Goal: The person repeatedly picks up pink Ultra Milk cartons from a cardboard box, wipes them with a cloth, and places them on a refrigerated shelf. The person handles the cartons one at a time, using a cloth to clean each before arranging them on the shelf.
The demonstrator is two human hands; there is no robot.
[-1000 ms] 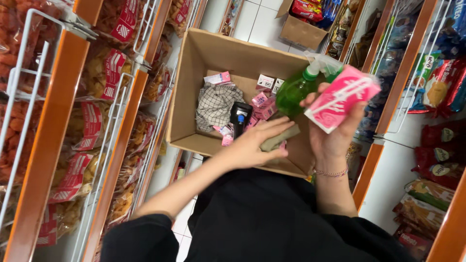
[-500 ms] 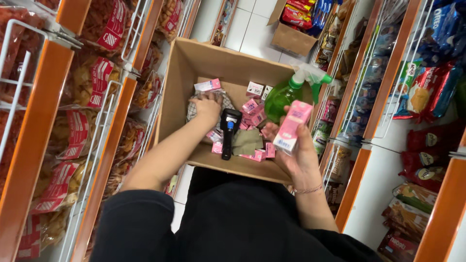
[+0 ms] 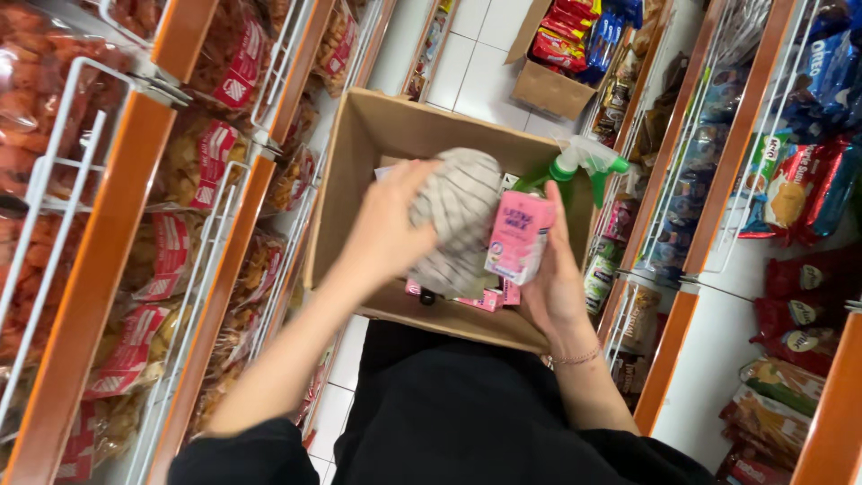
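Over the open cardboard box (image 3: 359, 180), held up between both hands: a small pink carton (image 3: 519, 235), upright, its printed face toward the camera. Right hand (image 3: 557, 278) wrapped around the carton's right edge, fingers closed on it, a thin bracelet (image 3: 575, 357) at the wrist. Just left of the carton and touching it, a bunched grey-and-white checked cloth (image 3: 458, 220), gripped from the left by the left hand (image 3: 386, 229), fingers curled into the fabric. Behind the carton's top, a green spray bottle (image 3: 575, 166) with a white trigger head, standing in the box's far right corner. Below cloth and carton, down inside the box, more small pink packs (image 3: 489, 299) and something dark, mostly hidden. Beneath the box, black clothing (image 3: 467, 413) and black sleeves. On the left, orange wire-fronted shelves (image 3: 90, 296) packed with bags of orange and yellow snacks (image 3: 153, 260). On the right, matching shelves (image 3: 682, 305) with red and blue packets (image 3: 799, 189). Farther up the white-tiled aisle floor (image 3: 467, 63), a second cardboard box (image 3: 549, 88) filled with red and blue packets.
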